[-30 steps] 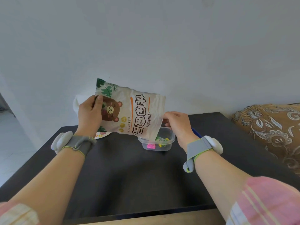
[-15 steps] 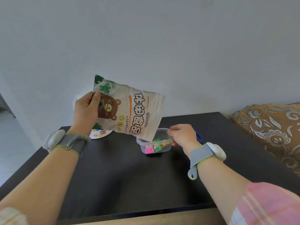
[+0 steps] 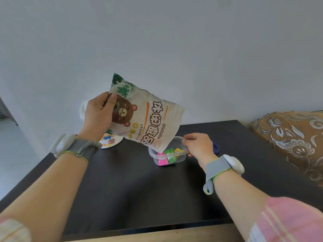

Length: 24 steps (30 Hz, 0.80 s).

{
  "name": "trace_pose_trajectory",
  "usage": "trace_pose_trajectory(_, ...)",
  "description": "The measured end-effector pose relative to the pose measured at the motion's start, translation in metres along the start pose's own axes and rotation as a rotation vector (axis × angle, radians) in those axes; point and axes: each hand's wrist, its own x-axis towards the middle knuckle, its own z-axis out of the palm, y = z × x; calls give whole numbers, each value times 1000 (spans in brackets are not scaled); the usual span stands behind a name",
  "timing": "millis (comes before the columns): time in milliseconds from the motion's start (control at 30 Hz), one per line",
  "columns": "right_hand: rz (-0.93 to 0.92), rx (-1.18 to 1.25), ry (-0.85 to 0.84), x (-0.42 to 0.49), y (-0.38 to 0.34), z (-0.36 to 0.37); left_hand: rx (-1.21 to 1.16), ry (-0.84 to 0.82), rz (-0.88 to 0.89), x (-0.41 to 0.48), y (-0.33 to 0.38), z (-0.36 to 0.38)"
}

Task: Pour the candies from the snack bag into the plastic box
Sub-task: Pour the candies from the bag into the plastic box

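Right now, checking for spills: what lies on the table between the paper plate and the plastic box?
Nothing: head view shows bare dark table between paper plate and plastic box.

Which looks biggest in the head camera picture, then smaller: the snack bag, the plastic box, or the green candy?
1. snack bag, biggest by far
2. plastic box
3. green candy, smallest; it sits inside the box

The bag is held up off the table and partly hides the box, so the gap may look bigger than it really is.

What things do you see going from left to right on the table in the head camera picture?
Paper plate → left hand → snack bag → plastic box → right hand → patterned cushion.
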Motion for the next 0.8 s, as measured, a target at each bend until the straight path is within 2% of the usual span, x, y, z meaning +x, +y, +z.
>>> trace_pose_trajectory(600, -23, -29, -9, 1, 2, -1, 22, -66, 30, 2, 8, -1)
trace_pose_trajectory(800, -7, -17, 4, -1, 1, -2, 73, -67, 92, 4, 14, -2)
